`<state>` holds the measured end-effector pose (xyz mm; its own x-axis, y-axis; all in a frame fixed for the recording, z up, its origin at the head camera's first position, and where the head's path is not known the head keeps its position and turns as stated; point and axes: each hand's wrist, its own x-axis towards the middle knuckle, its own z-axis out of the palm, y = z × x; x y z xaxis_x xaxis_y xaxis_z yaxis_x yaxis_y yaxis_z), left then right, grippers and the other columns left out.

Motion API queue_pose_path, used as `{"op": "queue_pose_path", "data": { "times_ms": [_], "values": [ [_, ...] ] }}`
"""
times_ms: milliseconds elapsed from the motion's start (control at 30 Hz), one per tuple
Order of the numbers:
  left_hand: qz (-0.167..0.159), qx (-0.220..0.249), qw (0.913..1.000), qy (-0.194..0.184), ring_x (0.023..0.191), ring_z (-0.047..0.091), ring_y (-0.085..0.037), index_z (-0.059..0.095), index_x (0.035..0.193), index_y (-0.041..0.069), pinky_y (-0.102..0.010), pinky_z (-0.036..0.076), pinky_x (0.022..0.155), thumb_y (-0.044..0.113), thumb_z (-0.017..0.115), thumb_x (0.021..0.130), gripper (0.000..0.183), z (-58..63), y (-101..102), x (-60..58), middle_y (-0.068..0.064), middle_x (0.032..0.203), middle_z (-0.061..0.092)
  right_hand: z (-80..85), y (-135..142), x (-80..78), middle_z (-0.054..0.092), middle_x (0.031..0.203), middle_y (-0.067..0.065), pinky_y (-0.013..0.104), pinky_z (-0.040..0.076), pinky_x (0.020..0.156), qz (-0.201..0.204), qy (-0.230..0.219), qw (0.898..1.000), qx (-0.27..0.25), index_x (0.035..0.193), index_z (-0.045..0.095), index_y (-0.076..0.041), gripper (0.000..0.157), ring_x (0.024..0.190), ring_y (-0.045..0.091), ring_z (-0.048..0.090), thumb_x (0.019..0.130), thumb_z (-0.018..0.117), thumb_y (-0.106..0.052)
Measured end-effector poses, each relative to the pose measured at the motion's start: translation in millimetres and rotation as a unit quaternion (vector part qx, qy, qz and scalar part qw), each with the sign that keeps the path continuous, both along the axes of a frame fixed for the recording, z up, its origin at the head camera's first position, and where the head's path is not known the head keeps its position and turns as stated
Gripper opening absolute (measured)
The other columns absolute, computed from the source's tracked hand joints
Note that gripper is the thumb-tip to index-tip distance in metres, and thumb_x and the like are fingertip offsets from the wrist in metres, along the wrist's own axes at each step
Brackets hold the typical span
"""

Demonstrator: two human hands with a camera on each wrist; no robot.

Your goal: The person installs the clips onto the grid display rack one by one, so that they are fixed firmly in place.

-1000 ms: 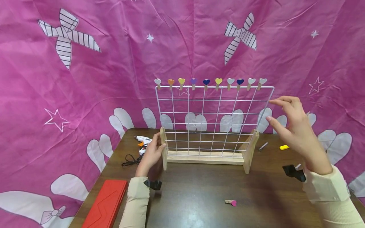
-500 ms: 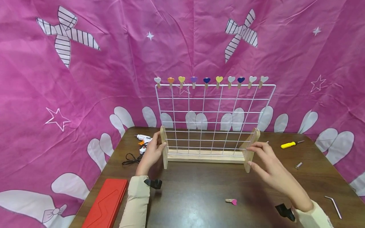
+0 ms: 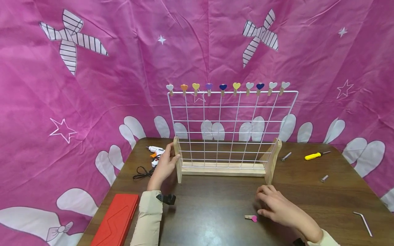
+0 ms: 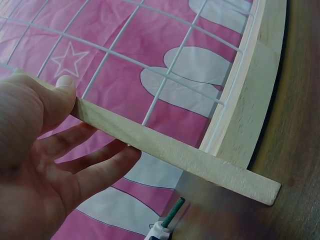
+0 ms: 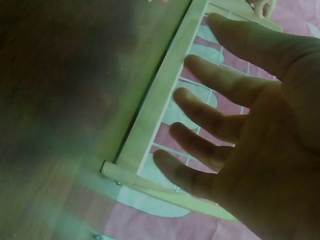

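Note:
A white wire grid rack (image 3: 220,132) stands upright in a wooden base (image 3: 223,169), with several heart clothespins (image 3: 236,87) clipped along its top wire. My left hand (image 3: 164,167) holds the base's left side piece (image 4: 175,147), thumb on one face and fingers on the other. Just right of a pink heart clothespin (image 3: 250,218) lying on the table, my right hand (image 3: 281,210) hovers with loosely bent fingers. It looks apart from the clothespin. The right wrist view shows those fingers (image 5: 200,107) spread, holding nothing.
On the left are a red case (image 3: 115,218) and a white glue gun (image 3: 156,151) with a black cord. A bolt (image 3: 286,156), another bolt (image 3: 324,178), a yellow screwdriver (image 3: 313,156) and a hex key (image 3: 364,223) lie on the right side of the table (image 3: 209,205).
My right hand has come down from beside the grid's upper right, past the right side piece, to the pink clothespin. The left hand keeps its hold on the base.

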<state>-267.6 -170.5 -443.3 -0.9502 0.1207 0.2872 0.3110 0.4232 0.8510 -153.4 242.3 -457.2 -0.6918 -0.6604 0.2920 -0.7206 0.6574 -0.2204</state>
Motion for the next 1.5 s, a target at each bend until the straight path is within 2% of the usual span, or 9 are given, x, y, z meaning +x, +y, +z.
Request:
{"op": "queue_pose_path", "data": {
  "times_ms": [200, 467, 667, 767, 1000, 1167, 1267, 1367, 1500],
  "values": [
    [-0.007, 0.005, 1.0, 0.004, 0.111, 0.053, -0.031, 0.031, 0.138, 0.007, -0.044, 0.047, 0.088, 0.006, 0.053, 0.093, 0.05, 1.2, 1, 0.2, -0.023, 0.123, 0.051, -7.1, -2, -0.8, 0.045, 0.092, -0.007, 0.032, 0.035, 0.058, -0.003, -0.011, 0.999, 0.053, 0.072, 0.053, -0.021, 0.029, 0.09, 0.019, 0.043, 0.064, 0.08, -0.024],
    [-0.014, 0.018, 0.9997, 0.002, 0.111, 0.053, -0.032, 0.031, 0.138, 0.007, -0.044, 0.047, 0.088, 0.006, 0.053, 0.093, 0.051, 1.9, 1, 0.0, -0.024, 0.125, 0.049, -14.4, -5, -1.3, 0.04, 0.08, -0.012, 0.027, 0.03, 0.054, -0.02, -0.029, 0.996, 0.086, 0.067, 0.052, -0.022, 0.03, 0.077, 0.013, 0.04, 0.061, 0.082, -0.021],
    [-0.011, 0.017, 0.9998, 0.008, 0.111, 0.053, -0.032, 0.031, 0.138, 0.007, -0.044, 0.047, 0.088, 0.006, 0.053, 0.093, 0.05, 1.9, 0, 0.4, -0.024, 0.125, 0.05, -14.8, -8, -2.1, 0.038, 0.075, -0.014, 0.026, 0.029, 0.053, -0.014, -0.032, 0.996, 0.078, 0.063, 0.047, -0.024, 0.034, 0.071, 0.009, 0.04, 0.062, 0.08, -0.015],
    [-0.01, 0.017, 0.9998, 0.006, 0.111, 0.053, -0.032, 0.031, 0.138, 0.007, -0.045, 0.047, 0.088, 0.006, 0.053, 0.093, 0.05, 1.4, -1, 0.5, -0.024, 0.125, 0.05, -12.8, -11, -1.8, 0.036, 0.074, -0.014, 0.026, 0.029, 0.053, -0.02, -0.052, 0.995, 0.081, 0.063, 0.047, -0.023, 0.032, 0.069, 0.008, 0.039, 0.065, 0.079, -0.018],
    [-0.008, 0.016, 0.9998, -0.003, 0.112, 0.052, -0.032, 0.032, 0.138, 0.009, -0.044, 0.047, 0.089, 0.007, 0.053, 0.093, 0.05, -0.1, 0, 0.0, -0.022, 0.126, 0.049, -7.8, -17, 1.7, 0.043, 0.08, -0.012, 0.034, 0.04, 0.057, -0.027, -0.111, 0.988, 0.104, 0.08, 0.058, -0.016, 0.024, 0.075, 0.009, 0.043, 0.068, 0.077, -0.022],
    [-0.005, 0.006, 1.0, -0.002, 0.111, 0.053, -0.029, 0.032, 0.138, 0.012, -0.043, 0.048, 0.087, 0.009, 0.053, 0.093, 0.05, 1.5, 2, 0.1, -0.02, 0.127, 0.049, -5.3, -20, 4.5, 0.042, 0.08, -0.014, 0.027, 0.037, 0.056, -0.008, -0.135, 0.986, 0.093, 0.08, 0.059, -0.017, 0.02, 0.074, 0.007, 0.04, 0.069, 0.075, -0.021],
    [-0.003, 0.006, 1.0, -0.001, 0.111, 0.054, -0.029, 0.032, 0.138, 0.013, -0.043, 0.049, 0.087, 0.009, 0.053, 0.093, 0.05, 2.4, 2, 0.7, -0.02, 0.127, 0.05, -4.3, -23, 5.5, 0.041, 0.078, -0.014, 0.024, 0.035, 0.055, -0.01, -0.148, 0.986, 0.081, 0.079, 0.058, -0.018, 0.018, 0.072, 0.006, 0.038, 0.07, 0.074, -0.021],
    [-0.001, 0.004, 1.0, -0.001, 0.111, 0.054, -0.029, 0.032, 0.139, 0.013, -0.043, 0.049, 0.086, 0.009, 0.053, 0.093, 0.05, 2.6, 2, 1.4, -0.019, 0.127, 0.05, -6.2, -25, 5.4, 0.041, 0.077, -0.014, 0.023, 0.035, 0.054, -0.01, -0.145, 0.987, 0.074, 0.075, 0.057, -0.019, 0.019, 0.071, 0.005, 0.038, 0.07, 0.075, -0.021],
    [-0.001, 0.003, 1.0, 0.003, 0.11, 0.054, -0.029, 0.032, 0.138, 0.012, -0.043, 0.049, 0.086, 0.008, 0.053, 0.093, 0.05, 1.5, 1, 1.9, -0.02, 0.126, 0.05, -12.5, -27, 3.6, 0.04, 0.073, -0.015, 0.022, 0.033, 0.052, 0.003, -0.111, 0.991, 0.067, 0.067, 0.054, -0.021, 0.023, 0.068, 0.004, 0.038, 0.07, 0.076, -0.017]
  ]
}}
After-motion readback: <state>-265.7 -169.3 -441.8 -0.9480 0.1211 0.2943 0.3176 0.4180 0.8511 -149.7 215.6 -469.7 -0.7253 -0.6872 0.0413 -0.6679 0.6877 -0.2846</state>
